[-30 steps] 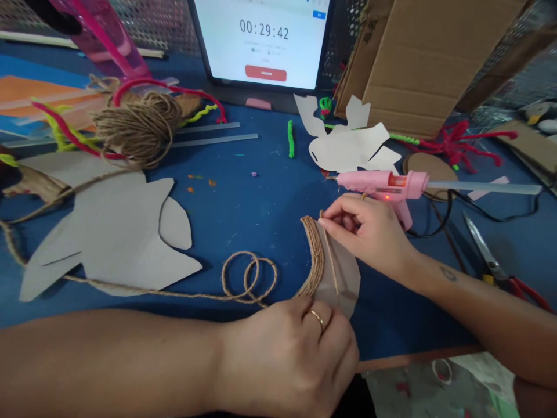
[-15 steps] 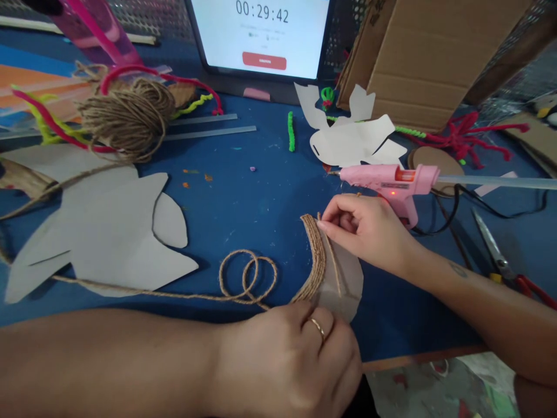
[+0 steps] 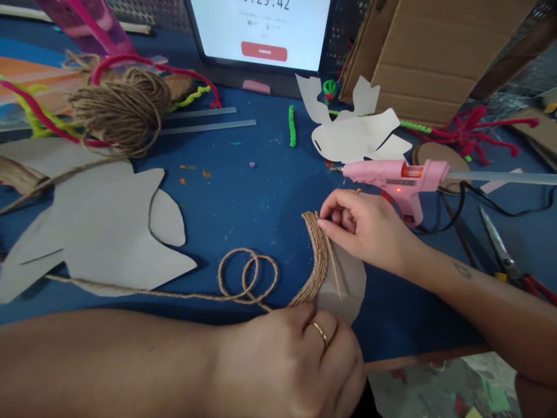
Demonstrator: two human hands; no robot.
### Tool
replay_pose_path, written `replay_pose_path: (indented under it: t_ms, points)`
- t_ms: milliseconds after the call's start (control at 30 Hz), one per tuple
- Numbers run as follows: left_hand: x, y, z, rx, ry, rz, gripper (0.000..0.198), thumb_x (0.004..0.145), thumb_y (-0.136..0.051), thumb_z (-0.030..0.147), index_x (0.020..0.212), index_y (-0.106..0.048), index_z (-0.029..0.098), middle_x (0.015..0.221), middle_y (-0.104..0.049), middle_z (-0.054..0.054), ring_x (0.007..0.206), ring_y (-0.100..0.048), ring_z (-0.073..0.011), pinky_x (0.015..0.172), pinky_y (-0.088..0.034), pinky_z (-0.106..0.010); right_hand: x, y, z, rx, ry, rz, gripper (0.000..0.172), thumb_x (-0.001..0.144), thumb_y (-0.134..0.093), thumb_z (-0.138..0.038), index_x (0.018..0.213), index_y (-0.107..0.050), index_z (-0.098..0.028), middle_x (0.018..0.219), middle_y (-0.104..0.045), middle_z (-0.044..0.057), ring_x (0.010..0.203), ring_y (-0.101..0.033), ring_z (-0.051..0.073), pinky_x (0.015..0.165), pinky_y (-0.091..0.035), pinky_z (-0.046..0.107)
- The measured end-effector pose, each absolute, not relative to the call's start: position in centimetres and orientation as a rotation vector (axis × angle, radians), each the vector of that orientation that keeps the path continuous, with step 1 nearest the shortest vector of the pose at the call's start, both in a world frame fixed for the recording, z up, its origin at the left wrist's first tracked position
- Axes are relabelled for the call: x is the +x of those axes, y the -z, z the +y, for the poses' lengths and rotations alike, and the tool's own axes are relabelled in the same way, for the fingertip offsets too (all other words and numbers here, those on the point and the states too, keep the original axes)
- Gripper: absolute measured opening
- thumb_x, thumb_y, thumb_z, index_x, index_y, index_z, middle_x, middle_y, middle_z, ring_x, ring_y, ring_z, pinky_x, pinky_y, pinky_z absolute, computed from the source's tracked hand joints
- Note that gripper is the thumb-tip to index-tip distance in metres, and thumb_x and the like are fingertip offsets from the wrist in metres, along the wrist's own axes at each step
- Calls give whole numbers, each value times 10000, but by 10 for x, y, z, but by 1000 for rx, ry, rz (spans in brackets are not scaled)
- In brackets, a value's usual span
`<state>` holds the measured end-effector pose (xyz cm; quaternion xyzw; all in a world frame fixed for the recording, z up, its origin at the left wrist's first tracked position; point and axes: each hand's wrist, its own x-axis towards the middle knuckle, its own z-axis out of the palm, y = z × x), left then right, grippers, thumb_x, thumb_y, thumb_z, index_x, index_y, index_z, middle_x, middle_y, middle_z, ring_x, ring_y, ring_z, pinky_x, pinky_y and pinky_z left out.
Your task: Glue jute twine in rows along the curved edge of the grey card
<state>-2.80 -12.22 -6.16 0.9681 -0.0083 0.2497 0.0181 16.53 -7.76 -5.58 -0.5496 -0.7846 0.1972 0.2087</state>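
A grey card piece (image 3: 350,287) lies near the table's front edge, with rows of brown twine (image 3: 319,255) laid side by side along its curved left edge. My right hand (image 3: 365,226) pinches a strand of twine between thumb and forefinger at the top of the card, beside the rows. The strand's tail slants down across the bare card. My left hand (image 3: 300,360), wearing a ring, is closed over the card's lower end, its fingertips hidden beneath. From there loose twine loops (image 3: 248,276) run left across the table.
A pink glue gun (image 3: 391,174) lies just beyond my right hand, its light lit. Scissors (image 3: 500,249) rest at right. Grey card cutouts (image 3: 104,226) and a twine bundle (image 3: 122,110) lie left. Behind stand a tablet (image 3: 263,29) and cardboard (image 3: 444,58); a white cutout (image 3: 352,136) lies before them.
The view has tilted slightly, so the background sits a little higher. My right hand's twine end is slightly closer to the rows. My left hand keeps its hold.
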Motion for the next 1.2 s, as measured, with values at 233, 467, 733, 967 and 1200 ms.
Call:
replay_pose_path:
  t_ms: [233, 467, 733, 967, 1200]
  points:
    - [-28, 64, -123, 2967, -782, -31, 208, 832, -475, 137, 896, -672, 112, 711, -610, -63, 550, -545, -157, 501, -516, -302, 166, 57, -78, -1519, -603, -2153, 48, 782, -582, -183, 828, -570, -178, 633, -496, -45, 503, -421, 58, 524, -363, 220]
    - [-29, 58, -120, 2995, -704, -23, 213, 850, -466, 129, 885, -675, 141, 736, -637, -56, 561, -564, -147, 510, -531, -282, 167, 58, -81, -1558, -653, -2038, 159, 780, -634, -253, 843, -508, -180, 668, -536, -42, 466, -436, 48, 486, -378, 212]
    - [-29, 54, -119, 2996, -716, -34, 268, 850, -423, 96, 872, -685, 150, 735, -651, -49, 538, -558, -142, 484, -526, -278, 169, 58, -83, -1505, -516, -2151, 60, 822, -586, -202, 830, -618, -152, 703, -538, -17, 542, -463, 58, 549, -402, 210]
    - [-31, 56, -119, 3003, -681, -41, 208, 857, -456, 126, 879, -662, 146, 723, -631, -41, 558, -561, -138, 508, -529, -271, 169, 62, -85, -1420, -353, -2219, 78, 824, -585, -163, 879, -640, -148, 723, -514, -19, 543, -450, 49, 540, -398, 189]
    - [-31, 52, -117, 3003, -667, -48, 178, 844, -476, 124, 843, -653, 145, 686, -610, -31, 551, -557, -138, 498, -517, -263, 167, 63, -86, -1413, -289, -2237, 64, 819, -594, -161, 869, -630, -142, 700, -512, -22, 571, -467, 62, 587, -408, 201]
